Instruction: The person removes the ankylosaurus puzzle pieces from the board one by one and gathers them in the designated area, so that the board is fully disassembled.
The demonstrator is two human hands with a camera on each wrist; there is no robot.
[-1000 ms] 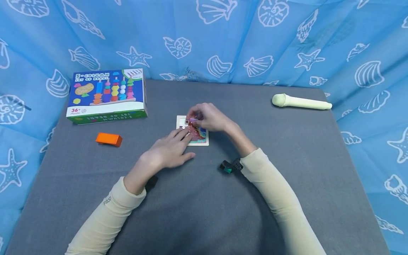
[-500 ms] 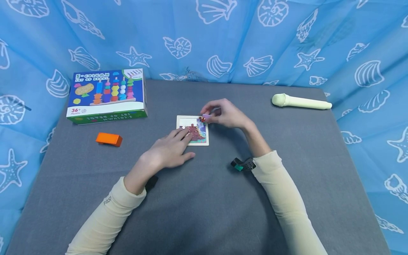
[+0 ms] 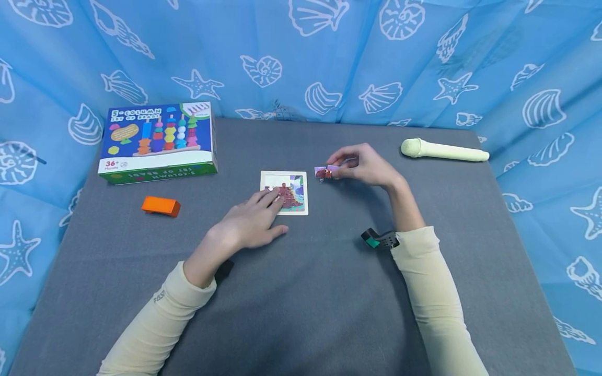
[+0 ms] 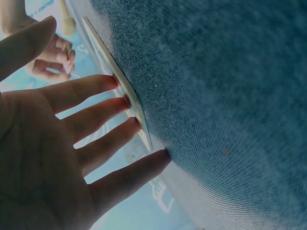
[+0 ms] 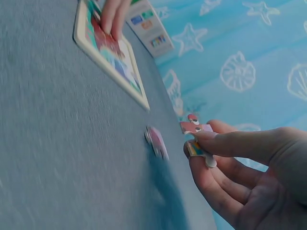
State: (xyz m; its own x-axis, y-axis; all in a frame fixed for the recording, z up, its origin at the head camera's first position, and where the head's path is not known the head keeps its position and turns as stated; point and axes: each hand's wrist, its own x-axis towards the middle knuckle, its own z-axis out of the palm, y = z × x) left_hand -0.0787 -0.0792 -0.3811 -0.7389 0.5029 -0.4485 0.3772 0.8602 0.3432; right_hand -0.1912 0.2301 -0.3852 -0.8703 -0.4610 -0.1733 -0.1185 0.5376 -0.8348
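My left hand [image 3: 249, 222] rests with its fingers spread over the lower left of a small framed jigsaw puzzle [image 3: 298, 198]. The puzzle shows a reddish-brown, spiky-backed figure, and its white base is bare at the upper left. In the left wrist view, my fingertips [image 4: 132, 125] lie at the frame's edge. To the right of the frame, my right hand [image 3: 369, 166] pinches a puzzle piece [image 5: 194, 126] between thumb and fingers. Below that hand, a pinkish puzzle piece [image 5: 156, 142] lies on the grey cloth.
A bead-set box [image 3: 157, 141] stands at the back left, with an orange block [image 3: 161, 206] in front of it. A pale microphone [image 3: 444, 150] lies at the back right. Behind the grey table [image 3: 301, 303] hangs a blue shell-print curtain [image 3: 338, 57].
My right hand has drawn away from the puzzle to the right, holding a piece. The frame's bare upper-left part is now in plain sight. My left hand has stayed put.
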